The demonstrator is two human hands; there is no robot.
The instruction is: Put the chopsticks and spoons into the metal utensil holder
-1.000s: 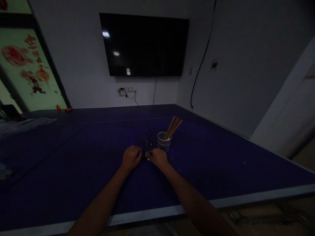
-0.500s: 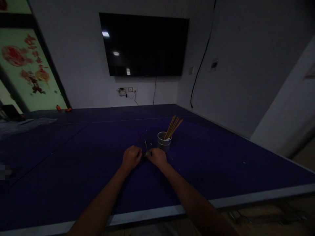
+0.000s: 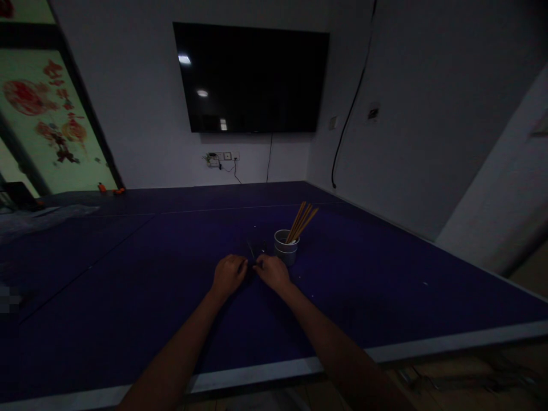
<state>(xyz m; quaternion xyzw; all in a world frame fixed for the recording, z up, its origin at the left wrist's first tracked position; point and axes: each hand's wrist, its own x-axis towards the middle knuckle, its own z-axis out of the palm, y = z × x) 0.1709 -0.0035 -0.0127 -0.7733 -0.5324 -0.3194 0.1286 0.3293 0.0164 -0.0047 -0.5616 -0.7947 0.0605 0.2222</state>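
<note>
My left hand (image 3: 230,273) rests on the purple-blue table with its fingers curled in. What it holds, if anything, is hidden. Close by on its right, my right hand (image 3: 273,272) is closed in a pinch near a thin, slender thing (image 3: 251,249) that points away from me between the hands. Its kind is too dark and small to make out. Just behind my right hand stands a grey metal cup (image 3: 284,251) with several yellowish-brown sticks (image 3: 302,221) leaning out to the right. A small dark thing (image 3: 264,246) lies left of the cup.
The wide table (image 3: 141,319) has a pale front edge (image 3: 252,375). Small white specks lie on its top. Clear plastic sheeting (image 3: 51,220) and orange items (image 3: 119,191) are at the far left. A large screen (image 3: 252,80) hangs on the wall behind.
The slender thing between my hands has turned, its far end swinging left. The shiny rounded part at my right fingertips no longer shows. My fingers shifted slightly; both arms stayed in place.
</note>
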